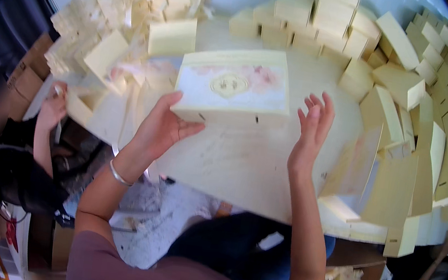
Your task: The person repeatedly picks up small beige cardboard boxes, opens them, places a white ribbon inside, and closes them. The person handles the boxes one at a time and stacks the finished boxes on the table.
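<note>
Gripping box [234, 85], left hand [161, 127], right hand [310, 129] open

Bare table [244, 159] lies open between box stacks at left [114, 31], rear [316, 22] and right [429, 109].

The left hand [161, 127] grips the near-left corner of a pale box [234, 85] with a pink floral lid, fingers [168, 101] spread along its edge. The right hand [309, 131] hangs open just right of the box, apart from it. Cream boxes [404, 84] crowd the counter [243, 165] beyond both hands.
</note>
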`<action>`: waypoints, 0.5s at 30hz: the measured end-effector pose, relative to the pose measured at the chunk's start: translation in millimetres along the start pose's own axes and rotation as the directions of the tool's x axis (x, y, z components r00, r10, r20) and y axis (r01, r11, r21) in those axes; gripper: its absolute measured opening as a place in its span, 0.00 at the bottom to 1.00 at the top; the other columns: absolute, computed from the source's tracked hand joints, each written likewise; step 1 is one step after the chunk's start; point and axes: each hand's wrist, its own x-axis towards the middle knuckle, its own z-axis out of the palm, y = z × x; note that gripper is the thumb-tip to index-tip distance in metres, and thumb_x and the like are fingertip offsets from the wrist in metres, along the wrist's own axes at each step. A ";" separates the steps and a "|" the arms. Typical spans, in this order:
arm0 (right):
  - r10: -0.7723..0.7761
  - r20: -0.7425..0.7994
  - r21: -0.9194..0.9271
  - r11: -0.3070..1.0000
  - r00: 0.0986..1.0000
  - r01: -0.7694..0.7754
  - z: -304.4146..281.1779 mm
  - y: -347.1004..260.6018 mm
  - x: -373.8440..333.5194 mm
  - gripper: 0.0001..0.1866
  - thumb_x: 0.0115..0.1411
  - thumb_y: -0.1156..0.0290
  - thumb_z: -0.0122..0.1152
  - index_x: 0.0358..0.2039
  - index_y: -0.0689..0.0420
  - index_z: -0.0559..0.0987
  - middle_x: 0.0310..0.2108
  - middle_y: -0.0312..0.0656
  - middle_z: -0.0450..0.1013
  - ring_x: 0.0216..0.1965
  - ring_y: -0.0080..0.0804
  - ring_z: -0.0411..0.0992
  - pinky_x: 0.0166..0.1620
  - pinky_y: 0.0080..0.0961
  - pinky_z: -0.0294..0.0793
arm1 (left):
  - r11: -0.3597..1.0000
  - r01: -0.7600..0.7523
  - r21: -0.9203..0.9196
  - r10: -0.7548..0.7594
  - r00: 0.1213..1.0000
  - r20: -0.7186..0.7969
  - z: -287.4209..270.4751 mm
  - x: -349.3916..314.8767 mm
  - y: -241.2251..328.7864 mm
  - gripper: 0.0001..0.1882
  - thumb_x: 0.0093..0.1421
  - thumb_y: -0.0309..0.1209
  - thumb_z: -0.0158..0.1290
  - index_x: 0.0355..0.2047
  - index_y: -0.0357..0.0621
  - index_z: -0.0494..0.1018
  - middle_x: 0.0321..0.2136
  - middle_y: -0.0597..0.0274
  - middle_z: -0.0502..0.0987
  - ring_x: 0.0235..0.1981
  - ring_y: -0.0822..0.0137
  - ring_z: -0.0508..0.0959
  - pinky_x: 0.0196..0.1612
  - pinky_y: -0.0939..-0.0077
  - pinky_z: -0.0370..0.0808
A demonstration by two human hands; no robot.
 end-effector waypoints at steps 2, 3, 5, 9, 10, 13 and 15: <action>0.067 0.136 0.032 0.997 0.988 -0.072 -10.2 -19.6 -20.6 0.23 0.61 0.65 0.42 0.54 0.61 0.55 0.49 0.48 0.58 0.50 0.35 0.59 0.51 0.27 0.59 | 0.991 0.134 0.017 -0.134 0.991 0.013 -10.0 -30.7 -26.3 0.25 0.57 0.43 0.43 0.47 0.37 0.60 0.40 0.53 0.71 0.38 0.63 0.74 0.40 0.72 0.73; 0.117 0.233 -0.082 0.992 0.965 -0.100 -15.5 -33.5 -32.4 0.21 0.59 0.67 0.45 0.52 0.60 0.59 0.46 0.46 0.61 0.46 0.32 0.63 0.48 0.26 0.63 | 0.981 0.193 0.033 -0.194 0.981 0.024 -13.8 -40.8 -36.5 0.25 0.57 0.43 0.43 0.47 0.37 0.60 0.40 0.53 0.71 0.37 0.64 0.75 0.39 0.73 0.73; 0.193 0.316 -0.339 0.937 0.929 -0.079 -34.1 -37.4 -58.1 0.20 0.57 0.69 0.49 0.49 0.60 0.62 0.45 0.46 0.61 0.42 0.30 0.65 0.44 0.25 0.66 | 0.954 0.257 0.157 -0.258 0.966 -0.011 -23.1 -44.2 -43.3 0.26 0.56 0.44 0.43 0.48 0.36 0.60 0.39 0.51 0.71 0.33 0.63 0.75 0.36 0.75 0.74; 0.392 0.349 -0.656 0.750 0.851 -0.077 -52.0 -61.3 -93.0 0.13 0.53 0.75 0.54 0.40 0.61 0.71 0.25 0.41 0.67 0.25 0.24 0.68 0.28 0.19 0.68 | 0.756 0.071 0.651 -0.081 0.997 -0.014 -22.7 -9.6 -39.1 0.22 0.57 0.44 0.44 0.43 0.36 0.66 0.40 0.53 0.71 0.29 0.66 0.76 0.33 0.76 0.73; 0.481 0.326 -0.742 0.664 0.814 -0.095 -53.1 -69.5 -98.9 0.11 0.53 0.75 0.53 0.38 0.62 0.72 0.20 0.40 0.66 0.22 0.23 0.67 0.26 0.18 0.67 | 0.248 -0.293 0.924 0.410 0.895 0.173 -34.8 15.0 -41.8 0.23 0.57 0.43 0.45 0.43 0.35 0.66 0.39 0.52 0.71 0.30 0.65 0.75 0.34 0.75 0.72; -0.063 0.304 -0.690 0.673 0.951 0.265 -64.7 -64.8 -94.4 0.04 0.52 0.77 0.53 0.27 0.64 0.75 0.17 0.41 0.68 0.19 0.24 0.66 0.22 0.18 0.62 | -0.358 -0.303 0.883 0.653 0.595 0.469 -16.4 13.8 -27.7 0.25 0.55 0.42 0.47 0.45 0.34 0.64 0.39 0.50 0.70 0.34 0.60 0.74 0.37 0.72 0.71; -0.149 0.322 -0.742 0.574 0.935 0.347 -61.2 -59.2 -65.2 0.10 0.52 0.76 0.53 0.36 0.64 0.73 0.33 0.51 0.69 0.35 0.37 0.68 0.39 0.26 0.66 | -0.004 -0.322 0.947 0.561 0.783 0.268 22.7 -7.5 -22.1 0.29 0.53 0.45 0.49 0.48 0.33 0.63 0.39 0.47 0.70 0.39 0.54 0.72 0.41 0.67 0.68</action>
